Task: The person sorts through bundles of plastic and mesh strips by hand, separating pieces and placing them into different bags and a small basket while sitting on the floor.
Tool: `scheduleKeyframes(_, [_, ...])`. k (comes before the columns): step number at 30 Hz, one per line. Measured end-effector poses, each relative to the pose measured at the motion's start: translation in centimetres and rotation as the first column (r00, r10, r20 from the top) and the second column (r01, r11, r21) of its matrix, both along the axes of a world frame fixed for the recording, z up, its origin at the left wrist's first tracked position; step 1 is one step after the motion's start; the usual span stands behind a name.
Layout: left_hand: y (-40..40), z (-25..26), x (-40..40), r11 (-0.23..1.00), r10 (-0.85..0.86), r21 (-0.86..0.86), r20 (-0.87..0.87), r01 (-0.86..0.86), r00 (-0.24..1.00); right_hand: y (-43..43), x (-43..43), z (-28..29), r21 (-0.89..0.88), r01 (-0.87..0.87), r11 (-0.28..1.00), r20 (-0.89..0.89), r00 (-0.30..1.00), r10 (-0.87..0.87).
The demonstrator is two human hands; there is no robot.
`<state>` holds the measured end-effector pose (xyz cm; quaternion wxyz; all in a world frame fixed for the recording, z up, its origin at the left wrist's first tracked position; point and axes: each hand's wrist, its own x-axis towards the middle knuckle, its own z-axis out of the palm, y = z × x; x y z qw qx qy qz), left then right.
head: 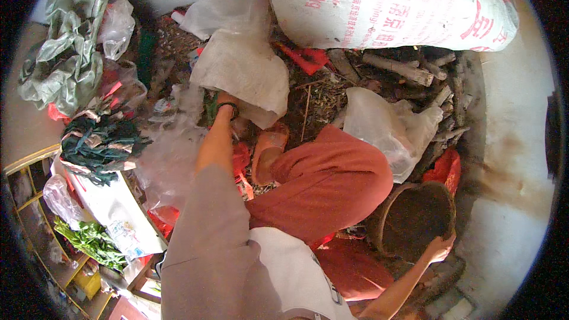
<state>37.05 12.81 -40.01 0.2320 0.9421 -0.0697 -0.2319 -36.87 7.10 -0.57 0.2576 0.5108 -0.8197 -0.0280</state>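
My left arm reaches forward into the mouth of a whitish woven sack. The sack's edge hides most of my left hand, fingers included, and a dark band circles the wrist. At lower right, my right hand grips the rim of a round, brownish container, perhaps a bucket or basket. It is tipped with its dark opening facing up toward me. My bent knee in rust-red trousers lies between the two hands, with a sandalled foot just below the sack.
A large printed woven sack lies across the back, above split firewood. A translucent plastic bag rests beside my knee. Leftward are a grey-green plastic sheet, a dark cloth mop head, leafy greens and a yellow-framed rack. Litter covers the floor.
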Motion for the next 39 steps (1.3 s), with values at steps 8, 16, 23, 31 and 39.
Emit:
scheduleKeyframes(8, [7.3, 2.5, -3.1, 0.986, 0.107, -0.134, 0.060, -0.099, 0.992, 0.0, 0.7, 0.4, 0.019, -0.034, 0.999, 0.028, 0.999, 0.033])
scheduleKeyframes(16, [-1.0, 7.4, -10.2, 0.970, -0.137, -0.205, -0.024, 0.129, 0.990, 0.1, 0.5, -0.2, 0.012, 0.022, 1.000, 0.003, 1.000, -0.022])
scheduleKeyframes(23, [-4.1, 6.2, -10.4, 0.973, -0.189, -0.148, -0.057, 0.179, 0.980, 0.4, 1.0, -0.3, -0.001, -0.105, 0.994, -0.056, 0.993, 0.105])
scheduleKeyframes(31, [4.7, 5.4, 3.3, 0.990, 0.089, -0.127, 0.170, -0.068, 0.981, 0.5, 5.4, 1.0, 0.079, 0.133, 0.988, -0.028, 0.991, -0.131])
scheduleKeyframes(39, [14.8, 3.9, 14.2, 0.955, 0.298, -0.061, 0.234, -0.292, 0.926, 0.1, 2.3, -0.2, 0.083, 0.084, 0.993, -0.068, 0.995, -0.078])
